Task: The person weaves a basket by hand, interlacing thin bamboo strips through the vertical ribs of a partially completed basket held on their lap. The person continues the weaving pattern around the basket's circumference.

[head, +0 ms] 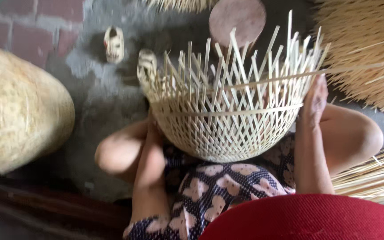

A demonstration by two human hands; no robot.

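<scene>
Soft dim daylight, no glare, faint shadows on the ground, overall motion blur, edges smeared and out of focus

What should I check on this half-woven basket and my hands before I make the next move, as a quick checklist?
1. Right hand on the basket rim: ok, it rests against the right side of the weave.
2. Left hand on the basket: cannot tell, the weave hides it; only the forearm shows.
3. Basket supported: ok, its rounded bottom sits over the lap.
4. Upright strips free: ok, they stand loose and unwoven above the top band.
5. Long horizontal strip: not ok, its end sticks out unwoven past the right side.
6. Spare strips nearby: ok, a bundle lies at the right.
</scene>
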